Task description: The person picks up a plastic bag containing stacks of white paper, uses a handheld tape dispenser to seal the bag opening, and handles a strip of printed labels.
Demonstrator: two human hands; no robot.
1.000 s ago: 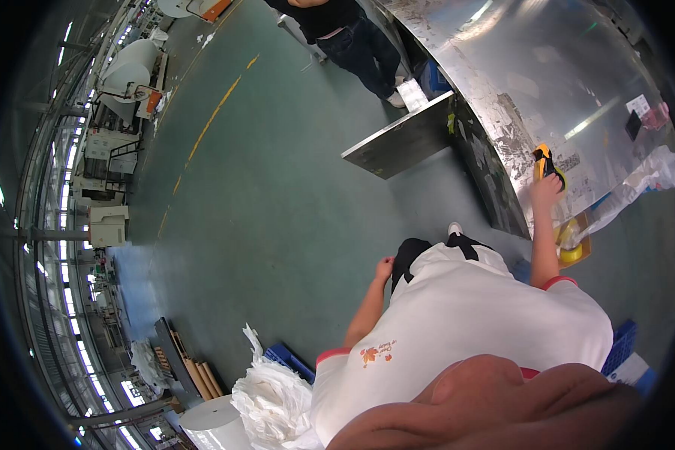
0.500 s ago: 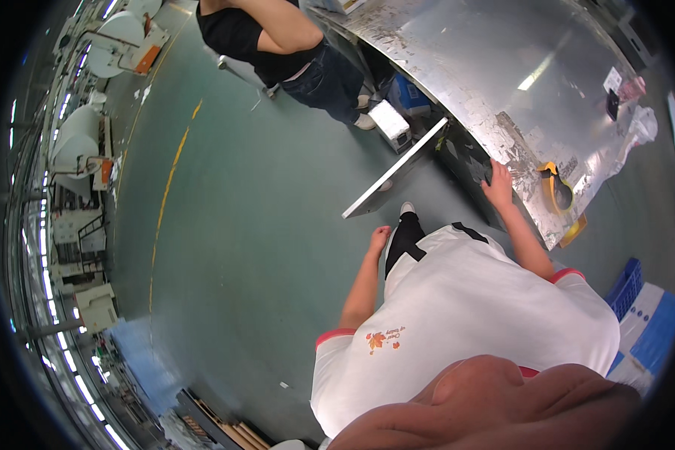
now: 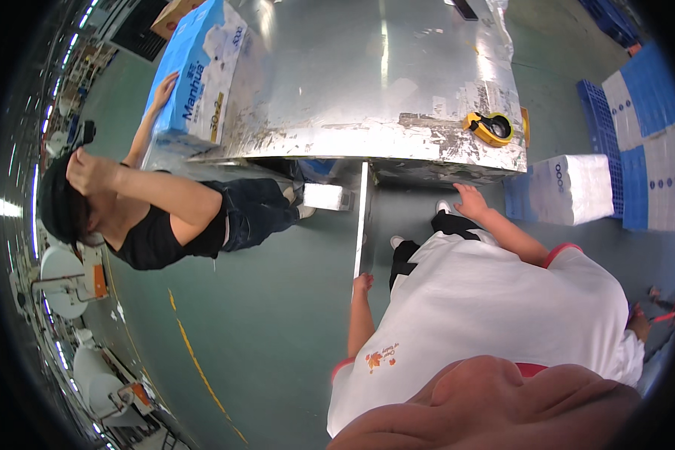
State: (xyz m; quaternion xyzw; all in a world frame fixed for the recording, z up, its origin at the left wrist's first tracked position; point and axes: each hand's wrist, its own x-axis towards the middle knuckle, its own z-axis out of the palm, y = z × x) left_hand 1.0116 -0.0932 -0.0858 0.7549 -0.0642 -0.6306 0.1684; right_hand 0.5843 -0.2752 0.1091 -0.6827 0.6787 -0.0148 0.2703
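Metal table (image 3: 322, 82) stands ahead of the wearer, its scuffed near edge just beyond the right hand (image 3: 470, 201). That hand is wide, fingers spread and palm bare; contact with the edge, cannot tell. Left hand (image 3: 364, 283) hangs narrow, fingers curled, beside a white-edged panel (image 3: 362, 217); whether it grips anything, cannot tell. Yellow-and-black tape dispenser (image 3: 490, 129) sits on the table's near right corner. At the left end, a co-worker's hand (image 3: 165, 91) rests on a blue-and-white pack (image 3: 202, 82).
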